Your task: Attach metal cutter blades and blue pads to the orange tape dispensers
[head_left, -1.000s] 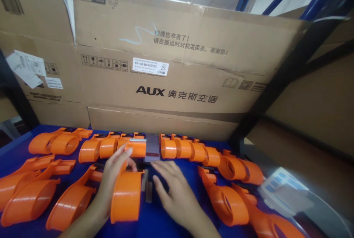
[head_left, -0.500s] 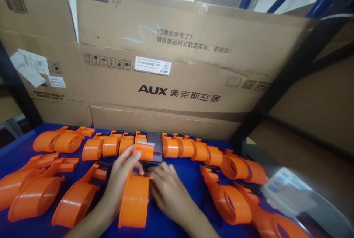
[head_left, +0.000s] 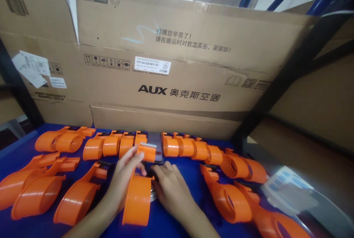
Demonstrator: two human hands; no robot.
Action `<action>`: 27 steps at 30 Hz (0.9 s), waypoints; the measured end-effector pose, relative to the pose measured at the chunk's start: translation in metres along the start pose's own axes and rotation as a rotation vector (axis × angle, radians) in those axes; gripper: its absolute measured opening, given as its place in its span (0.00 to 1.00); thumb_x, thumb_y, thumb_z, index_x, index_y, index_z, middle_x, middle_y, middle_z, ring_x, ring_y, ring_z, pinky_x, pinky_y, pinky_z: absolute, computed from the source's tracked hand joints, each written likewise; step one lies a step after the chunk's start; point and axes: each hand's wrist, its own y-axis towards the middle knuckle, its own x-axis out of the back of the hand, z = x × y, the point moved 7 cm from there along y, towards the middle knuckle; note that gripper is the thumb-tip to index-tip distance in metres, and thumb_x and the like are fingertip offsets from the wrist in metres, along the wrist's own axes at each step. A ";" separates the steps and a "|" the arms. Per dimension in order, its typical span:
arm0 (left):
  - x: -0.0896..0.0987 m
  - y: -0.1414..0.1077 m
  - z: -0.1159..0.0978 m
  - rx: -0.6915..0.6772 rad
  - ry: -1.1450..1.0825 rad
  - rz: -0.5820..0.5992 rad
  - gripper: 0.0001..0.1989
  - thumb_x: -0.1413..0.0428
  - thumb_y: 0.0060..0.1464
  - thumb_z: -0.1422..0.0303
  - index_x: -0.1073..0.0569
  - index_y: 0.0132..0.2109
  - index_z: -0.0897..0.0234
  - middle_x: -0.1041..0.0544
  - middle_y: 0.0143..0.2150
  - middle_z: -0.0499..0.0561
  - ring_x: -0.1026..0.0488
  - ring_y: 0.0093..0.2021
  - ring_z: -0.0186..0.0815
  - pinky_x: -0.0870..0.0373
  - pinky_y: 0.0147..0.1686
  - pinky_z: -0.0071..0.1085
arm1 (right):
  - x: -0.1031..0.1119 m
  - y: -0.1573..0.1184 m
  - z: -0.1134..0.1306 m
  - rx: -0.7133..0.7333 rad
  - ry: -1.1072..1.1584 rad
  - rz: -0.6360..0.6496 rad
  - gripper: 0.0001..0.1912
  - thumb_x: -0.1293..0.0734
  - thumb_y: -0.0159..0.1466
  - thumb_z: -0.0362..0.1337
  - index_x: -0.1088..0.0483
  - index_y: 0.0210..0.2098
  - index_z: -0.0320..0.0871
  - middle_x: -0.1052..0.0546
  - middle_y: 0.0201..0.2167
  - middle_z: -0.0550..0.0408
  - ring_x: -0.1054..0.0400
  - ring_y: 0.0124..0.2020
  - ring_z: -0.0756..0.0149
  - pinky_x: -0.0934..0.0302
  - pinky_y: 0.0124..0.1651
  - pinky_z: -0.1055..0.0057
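My left hand (head_left: pixel 124 173) grips an orange tape dispenser (head_left: pixel 137 201) near its top. The dispenser's flat upper plate carries a serrated metal blade (head_left: pixel 148 144), and its round hoop hangs below my fingers. Close beside the hoop, my right hand (head_left: pixel 171 184) is closed with its fingers curled inward. A small black part shows at its fingertips, and a shiny metal piece (head_left: pixel 153 195) shows between this hand and the hoop. Most of what the right hand grips is hidden behind its fingers.
Several more orange dispensers (head_left: pixel 79 203) lie left, right (head_left: pixel 233 203) and along the back (head_left: pixel 185 147) of the blue surface (head_left: pixel 190 173). A dark flat case (head_left: pixel 155 140) lies among the back row. Cardboard (head_left: pixel 179 109) rises behind, and a clear plastic-like item (head_left: pixel 293 190) lies right.
The held dispenser and my left hand have shifted slightly right. A black part at my right fingertips and the shiny metal piece now show more beside the hoop.
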 end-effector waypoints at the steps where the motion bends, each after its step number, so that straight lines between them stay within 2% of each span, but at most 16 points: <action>1: -0.001 0.000 0.001 0.005 -0.007 0.001 0.28 0.32 0.44 0.53 0.25 0.48 0.65 0.25 0.19 0.44 0.28 0.19 0.35 0.35 0.22 0.26 | 0.005 -0.001 -0.003 -0.007 0.020 -0.043 0.14 0.37 0.66 0.28 0.27 0.48 0.46 0.21 0.44 0.48 0.32 0.43 0.54 0.40 0.44 0.62; 6: -0.006 0.000 0.009 0.041 0.023 0.076 0.29 0.34 0.48 0.53 0.27 0.52 0.65 0.25 0.22 0.44 0.31 0.18 0.31 0.36 0.22 0.25 | 0.049 -0.014 -0.026 -0.075 0.247 -0.410 0.14 0.37 0.68 0.31 0.29 0.52 0.45 0.22 0.46 0.48 0.29 0.47 0.55 0.35 0.52 0.59; 9: -0.013 0.000 0.015 0.049 0.080 0.182 0.25 0.36 0.53 0.56 0.27 0.54 0.64 0.26 0.25 0.43 0.33 0.20 0.29 0.37 0.23 0.24 | 0.073 -0.022 -0.036 -0.144 0.331 -0.566 0.14 0.36 0.70 0.36 0.29 0.54 0.46 0.22 0.47 0.49 0.28 0.43 0.58 0.32 0.48 0.62; 11: -0.016 0.000 0.019 0.039 0.108 0.242 0.25 0.37 0.55 0.59 0.28 0.57 0.63 0.26 0.28 0.44 0.31 0.23 0.29 0.37 0.25 0.24 | 0.082 -0.026 -0.037 -0.156 0.359 -0.622 0.14 0.35 0.70 0.36 0.28 0.54 0.47 0.22 0.48 0.49 0.27 0.42 0.59 0.31 0.46 0.63; 14: -0.017 -0.002 0.024 0.003 0.149 0.294 0.27 0.37 0.57 0.61 0.30 0.61 0.61 0.23 0.35 0.47 0.28 0.30 0.31 0.34 0.30 0.25 | 0.085 -0.027 -0.031 -0.117 0.379 -0.626 0.14 0.34 0.70 0.35 0.27 0.54 0.48 0.23 0.49 0.50 0.27 0.44 0.59 0.31 0.47 0.64; 20: -0.021 -0.006 0.032 -0.013 0.159 0.374 0.28 0.38 0.59 0.61 0.33 0.64 0.56 0.24 0.44 0.49 0.26 0.36 0.35 0.27 0.38 0.32 | 0.075 -0.024 -0.015 0.006 0.424 -0.531 0.14 0.35 0.70 0.31 0.26 0.54 0.48 0.25 0.49 0.49 0.27 0.49 0.60 0.30 0.52 0.64; 23: -0.022 -0.006 0.034 -0.026 0.177 0.396 0.28 0.38 0.59 0.61 0.34 0.64 0.54 0.24 0.49 0.51 0.26 0.37 0.36 0.26 0.38 0.32 | 0.072 -0.022 -0.011 0.032 0.465 -0.518 0.16 0.36 0.70 0.30 0.26 0.54 0.48 0.27 0.48 0.48 0.27 0.48 0.61 0.30 0.51 0.64; 27: -0.025 -0.005 0.034 -0.078 0.162 0.431 0.27 0.39 0.59 0.64 0.34 0.64 0.53 0.24 0.56 0.53 0.25 0.42 0.37 0.27 0.45 0.34 | 0.071 -0.020 -0.008 0.049 0.487 -0.519 0.17 0.35 0.69 0.29 0.25 0.54 0.48 0.28 0.46 0.48 0.27 0.45 0.61 0.28 0.48 0.64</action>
